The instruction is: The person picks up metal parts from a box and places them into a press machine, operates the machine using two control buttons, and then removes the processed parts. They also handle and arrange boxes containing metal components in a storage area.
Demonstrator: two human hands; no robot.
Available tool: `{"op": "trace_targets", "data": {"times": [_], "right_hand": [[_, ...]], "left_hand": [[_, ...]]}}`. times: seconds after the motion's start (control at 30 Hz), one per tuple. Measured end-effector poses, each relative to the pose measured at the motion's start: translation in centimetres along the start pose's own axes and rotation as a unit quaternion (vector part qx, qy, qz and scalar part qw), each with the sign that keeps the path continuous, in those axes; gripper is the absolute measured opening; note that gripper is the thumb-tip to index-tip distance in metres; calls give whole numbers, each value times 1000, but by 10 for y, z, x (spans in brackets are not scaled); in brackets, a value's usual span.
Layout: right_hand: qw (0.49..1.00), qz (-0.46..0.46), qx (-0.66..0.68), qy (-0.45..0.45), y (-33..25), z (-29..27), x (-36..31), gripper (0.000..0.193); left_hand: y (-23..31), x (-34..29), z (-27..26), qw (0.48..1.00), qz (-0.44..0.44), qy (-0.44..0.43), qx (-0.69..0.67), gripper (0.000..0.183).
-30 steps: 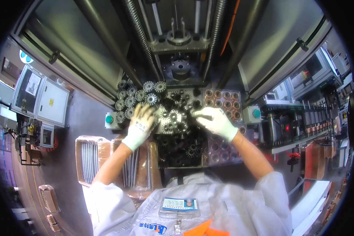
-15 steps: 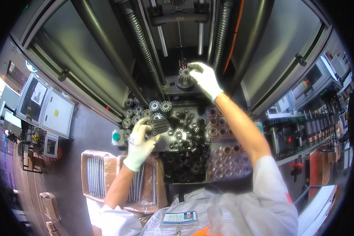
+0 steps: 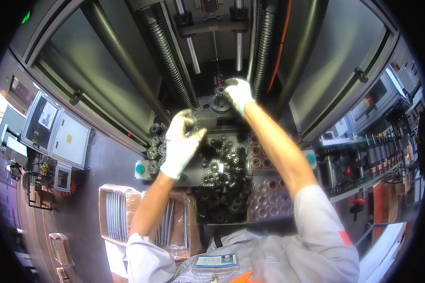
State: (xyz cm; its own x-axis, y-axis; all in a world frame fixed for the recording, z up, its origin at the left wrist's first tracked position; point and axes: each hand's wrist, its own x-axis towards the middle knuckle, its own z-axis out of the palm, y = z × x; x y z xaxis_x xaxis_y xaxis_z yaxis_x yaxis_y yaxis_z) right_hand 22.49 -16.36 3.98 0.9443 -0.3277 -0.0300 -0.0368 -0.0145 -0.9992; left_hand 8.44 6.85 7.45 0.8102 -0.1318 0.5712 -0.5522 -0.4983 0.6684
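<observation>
**Head view: two gloved hands, gears at the machine fixture — risks**

Head view, looking down into an open machine bay. Right hand (image 3: pixel 237 93), white glove, is extended deep inside, fingers closed on a small dark gear (image 3: pixel 219 89) held right at the round fixture (image 3: pixel 220 104) between the vertical screw columns (image 3: pixel 167 56). Left hand (image 3: pixel 180 144), also gloved, hovers above the surface, fingers curled round a second gear (image 3: pixel 191 118); the grip looks loose, partly hidden by the glove.

Below lies the tray of dark gears (image 3: pixel 219 172), packed touching, with a tray of copper-coloured rings (image 3: pixel 264 188) just beside it.

Risks, as judgement:
- Gear at the fixture could seat tilted if the teeth or bore are not lined up; the arm blocks part of the sightline.
- Glove fabric could catch on teeth.
- Left-hand gear could slip and drop among the tray gears.
- Sleeve sits near the screw columns.
</observation>
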Motion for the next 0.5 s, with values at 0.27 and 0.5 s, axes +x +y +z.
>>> {"op": "trace_targets", "data": {"times": [0.27, 0.5], "right_hand": [[995, -33, -83, -51, 0, -3, 0, 31], [994, -37, -95, -28, 11, -15, -7, 39]], "left_hand": [[5, 66, 47, 998, -19, 34, -53, 40], [5, 77, 61, 1000, -10, 12, -24, 34]]}}
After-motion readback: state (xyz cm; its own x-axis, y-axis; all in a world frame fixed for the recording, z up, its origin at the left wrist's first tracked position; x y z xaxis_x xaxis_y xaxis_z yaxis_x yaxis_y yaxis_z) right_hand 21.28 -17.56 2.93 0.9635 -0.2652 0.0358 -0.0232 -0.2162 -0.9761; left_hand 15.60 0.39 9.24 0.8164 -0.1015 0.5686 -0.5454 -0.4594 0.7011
